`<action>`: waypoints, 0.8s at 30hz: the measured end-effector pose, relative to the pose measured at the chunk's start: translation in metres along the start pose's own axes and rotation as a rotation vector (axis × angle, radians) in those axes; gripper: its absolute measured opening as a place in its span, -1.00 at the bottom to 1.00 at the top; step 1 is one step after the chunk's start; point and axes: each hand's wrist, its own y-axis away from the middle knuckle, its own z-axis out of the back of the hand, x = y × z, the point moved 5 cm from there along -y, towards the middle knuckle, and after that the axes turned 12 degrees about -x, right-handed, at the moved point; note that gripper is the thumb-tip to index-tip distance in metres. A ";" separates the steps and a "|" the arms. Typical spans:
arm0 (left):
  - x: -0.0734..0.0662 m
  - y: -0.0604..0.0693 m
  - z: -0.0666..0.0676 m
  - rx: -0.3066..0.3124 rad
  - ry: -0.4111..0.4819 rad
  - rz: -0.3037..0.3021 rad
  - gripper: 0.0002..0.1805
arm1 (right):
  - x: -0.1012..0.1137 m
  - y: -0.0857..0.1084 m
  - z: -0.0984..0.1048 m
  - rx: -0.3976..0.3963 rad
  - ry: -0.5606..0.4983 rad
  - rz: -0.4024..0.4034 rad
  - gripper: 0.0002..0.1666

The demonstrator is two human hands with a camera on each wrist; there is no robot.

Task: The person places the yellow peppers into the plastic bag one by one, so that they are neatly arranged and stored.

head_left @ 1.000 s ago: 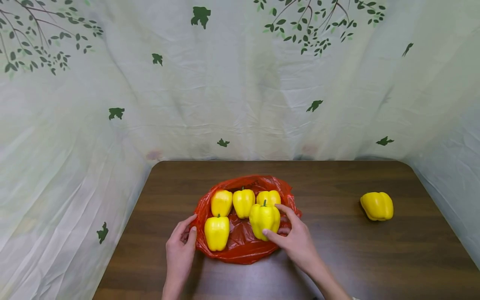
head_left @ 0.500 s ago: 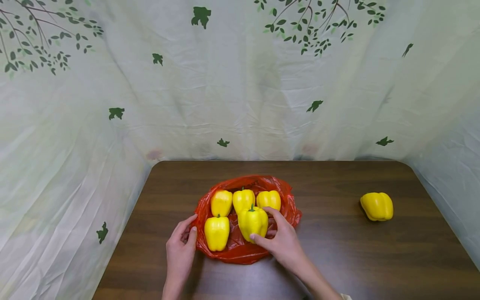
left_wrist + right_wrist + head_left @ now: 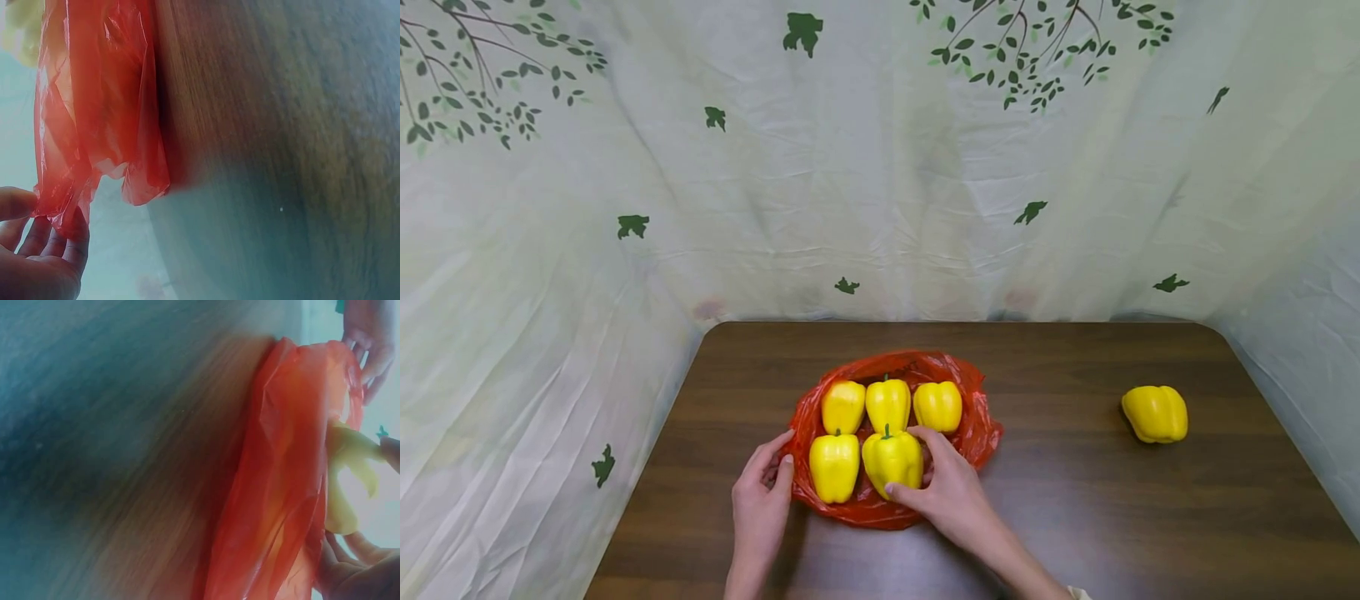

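A red plastic bag (image 3: pixel 895 517) lies wide-mouthed on the table, with several yellow bell peppers inside, three along its far side and one at its near left (image 3: pixel 834 468). My right hand (image 3: pixel 951 492) grips another yellow bell pepper (image 3: pixel 891 461) between thumb and fingers, over the near middle of the bag; the right wrist view shows this pepper (image 3: pixel 342 487) partly above the bag's rim. At the bag's left edge, my left hand (image 3: pixel 763 492) pinches the rim; in the left wrist view its fingers (image 3: pixel 75 247) are curled at the red plastic (image 3: pixel 106 100).
One more yellow bell pepper (image 3: pixel 1155 414) lies on its side at the right of the brown wooden table (image 3: pixel 1060 467). Behind and beside the table hangs a pale curtain (image 3: pixel 880 167) with leaf prints.
My right hand has carried its bell pepper leftward and a little nearer across the bag, beside the near left pepper. My left hand has stayed at the bag's rim.
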 end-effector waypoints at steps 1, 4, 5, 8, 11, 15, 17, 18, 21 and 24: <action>0.000 0.000 0.000 0.001 -0.005 0.000 -0.62 | 0.000 0.000 -0.001 0.003 0.009 -0.004 -0.09; 0.000 0.000 -0.001 0.003 -0.010 0.001 -0.62 | 0.001 -0.001 -0.004 -0.003 0.052 -0.003 -0.09; 0.000 0.000 -0.001 0.003 -0.011 0.001 -0.62 | 0.000 -0.001 -0.005 -0.006 0.065 0.000 -0.09; 0.000 0.000 -0.001 0.004 -0.015 0.003 -0.62 | -0.001 -0.002 -0.008 -0.012 0.096 0.007 -0.09; 0.000 0.000 -0.002 0.005 -0.017 0.004 -0.62 | -0.002 -0.004 -0.011 -0.018 0.110 0.009 -0.09; 0.000 0.001 -0.001 0.003 -0.016 0.001 -0.62 | -0.004 -0.006 -0.015 -0.028 0.128 0.004 -0.09; 0.000 0.001 -0.001 0.002 -0.012 0.001 -0.62 | -0.004 -0.007 -0.017 -0.030 0.133 -0.003 -0.09; 0.000 0.001 -0.001 0.002 -0.011 0.001 -0.62 | -0.004 -0.007 -0.017 -0.032 0.132 -0.005 -0.09; 0.001 0.002 -0.001 0.005 -0.009 0.006 -0.62 | -0.005 -0.007 -0.018 -0.036 0.133 -0.013 -0.09; 0.000 0.001 -0.001 0.007 -0.012 0.004 -0.62 | -0.006 -0.008 -0.018 -0.040 0.129 -0.011 -0.08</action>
